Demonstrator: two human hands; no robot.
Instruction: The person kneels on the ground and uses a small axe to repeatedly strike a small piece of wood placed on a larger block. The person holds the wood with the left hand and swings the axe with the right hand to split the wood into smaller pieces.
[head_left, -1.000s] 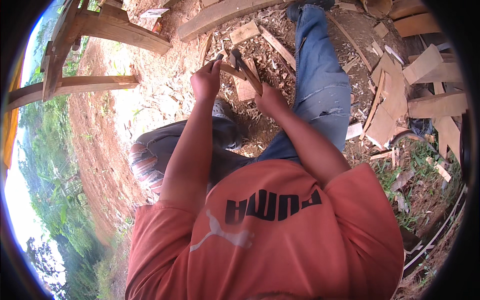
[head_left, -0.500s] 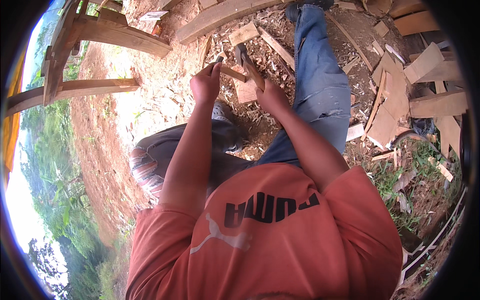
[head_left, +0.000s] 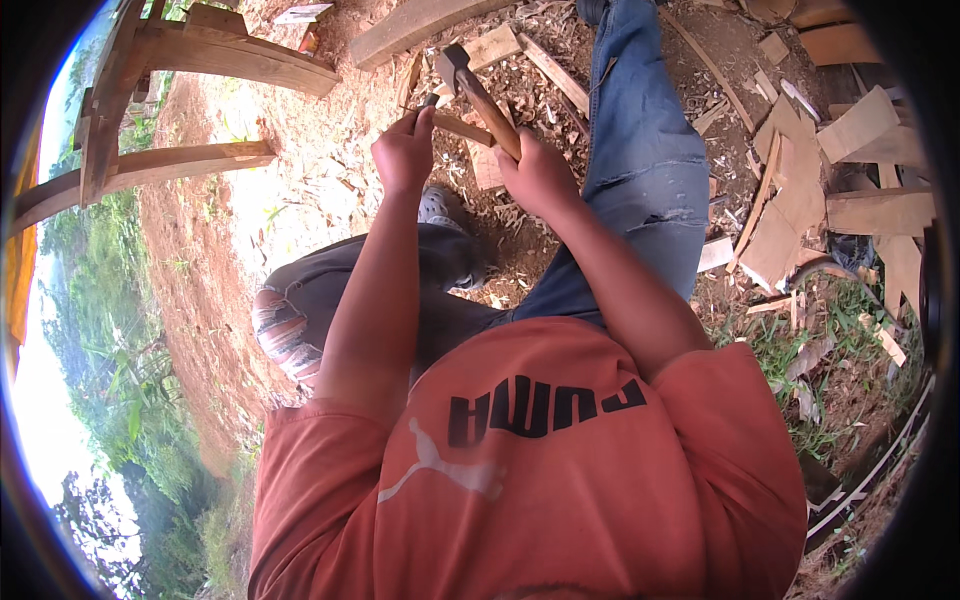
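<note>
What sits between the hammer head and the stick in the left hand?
Nothing visible. The right hand grips the hammer by its wooden handle, with the head raised just above the thin wooden stick that the left hand holds. Only open air and the chip-strewn ground behind show between them.

Bare reddish dirt ground (head_left: 215, 290), strewn with wood chips (head_left: 520, 215) and shavings. Cut board scraps (head_left: 800, 190) lie piled on it at right, a long plank (head_left: 420, 25) at top. Grass (head_left: 850, 370) borders the scraps.
</note>
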